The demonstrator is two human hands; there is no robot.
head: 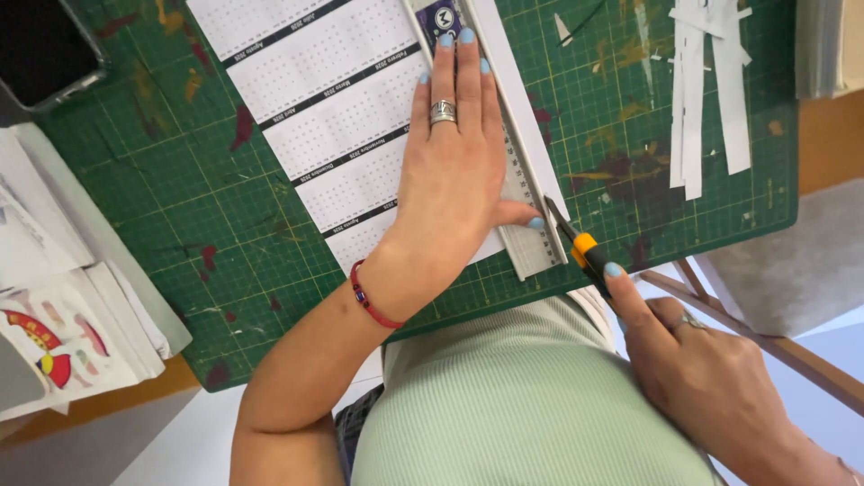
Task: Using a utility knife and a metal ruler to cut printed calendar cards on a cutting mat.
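Left hand: flat and spread, palm down, pressing a metal ruler onto a printed white sheet on the green cutting mat. Right hand: closed around a yellow-and-black knife, forefinger along its back, blade tip at the ruler's right edge near its lower end, just beside the left thumb. Elsewhere: cut paper strips on the mat's upper right, illustrated papers off its left edge, dark phone at top left.
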